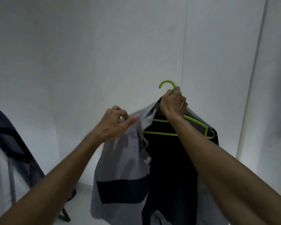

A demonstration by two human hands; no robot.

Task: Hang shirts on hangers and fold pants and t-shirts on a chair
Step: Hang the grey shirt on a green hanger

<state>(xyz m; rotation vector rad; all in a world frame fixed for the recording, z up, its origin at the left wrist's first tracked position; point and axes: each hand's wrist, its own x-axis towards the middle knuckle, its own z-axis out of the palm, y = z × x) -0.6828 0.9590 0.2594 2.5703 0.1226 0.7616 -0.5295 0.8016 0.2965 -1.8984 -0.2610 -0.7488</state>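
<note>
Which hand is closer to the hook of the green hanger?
Right. The right hand grips the hanger just below its hook; the left hand pinches the shirt lower, to the left.

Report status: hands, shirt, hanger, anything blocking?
Right hand grips green hanger at the hook's base, held up. Left hand pinches grey shirt at its left shoulder; shirt partly on hanger. Folding chair far left, apart. Nothing blocking.
</note>
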